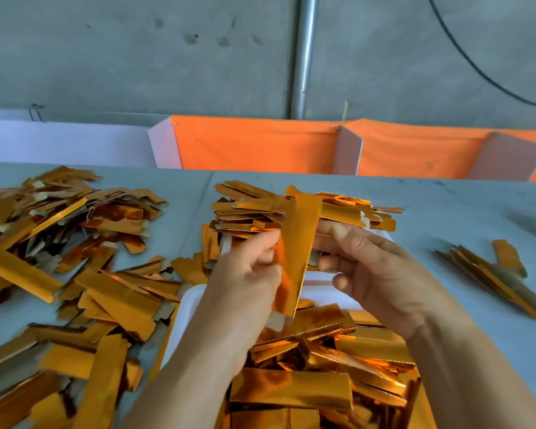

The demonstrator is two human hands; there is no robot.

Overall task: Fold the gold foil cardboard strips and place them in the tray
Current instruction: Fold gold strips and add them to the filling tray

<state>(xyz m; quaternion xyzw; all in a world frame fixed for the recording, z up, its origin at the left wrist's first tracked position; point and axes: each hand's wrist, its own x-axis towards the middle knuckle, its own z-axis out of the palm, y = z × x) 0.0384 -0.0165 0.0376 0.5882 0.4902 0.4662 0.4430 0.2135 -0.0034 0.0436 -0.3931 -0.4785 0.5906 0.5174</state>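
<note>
A long gold foil cardboard strip [297, 252] stands nearly upright between both hands, above the white tray [188, 308]. My left hand [245, 274] grips the strip's left edge with curled fingers. Fingers and thumb of my right hand [369, 270] curl round its right edge. The tray lies under my forearms and holds several folded gold strips [322, 366]. A stack of gold strips [291, 212] lies just behind my hands.
A wide loose heap of gold strips [75, 258] covers the grey table's left side. A small bundle of strips [495, 277] lies at the right. Orange cloth bins with white dividers [260, 144] run along the table's far edge, below a grey wall.
</note>
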